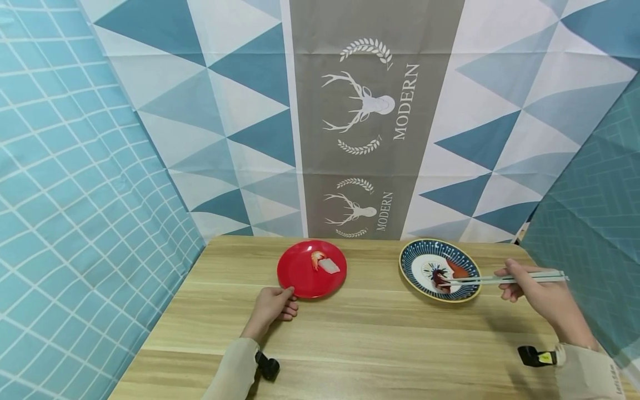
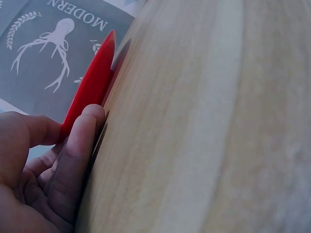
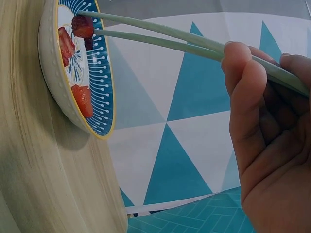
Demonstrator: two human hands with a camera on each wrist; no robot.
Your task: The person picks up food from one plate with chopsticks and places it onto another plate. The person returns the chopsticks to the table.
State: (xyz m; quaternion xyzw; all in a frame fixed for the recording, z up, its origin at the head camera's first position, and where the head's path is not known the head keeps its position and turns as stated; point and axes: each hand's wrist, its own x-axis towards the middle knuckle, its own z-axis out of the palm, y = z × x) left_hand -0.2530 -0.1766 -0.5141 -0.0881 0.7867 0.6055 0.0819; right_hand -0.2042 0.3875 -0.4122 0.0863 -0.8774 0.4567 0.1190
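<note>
Two pale green chopsticks point(image 1: 520, 277) run out leftward from the right hand point(image 1: 532, 294), whose fingers are curled round them, and the dark red piece point(image 1: 441, 281) lies straight along their length, at the tips, on the patterned plate point(image 1: 415, 286). The gap between the sticks is narrow; in the right wrist view one tip reaches over the piece and the other meets its near side, though I cannot tell whether they truly pinch it. Its own long axis is too unclear to call. Two other red pieces point(image 3: 82, 101) share that plate, near the tips but apart from them. The right hand is by far the nearer to this food. Well beyond the tips, farther left along much the same line, is the red plate point(image 1: 300, 272), its near edge pinched between thumb and fingers of the left hand point(image 1: 272, 305). From that left grip, a pale piece point(image 1: 328, 265) and a shrimp-like piece point(image 1: 316, 259) lie ahead and to the right.
</note>
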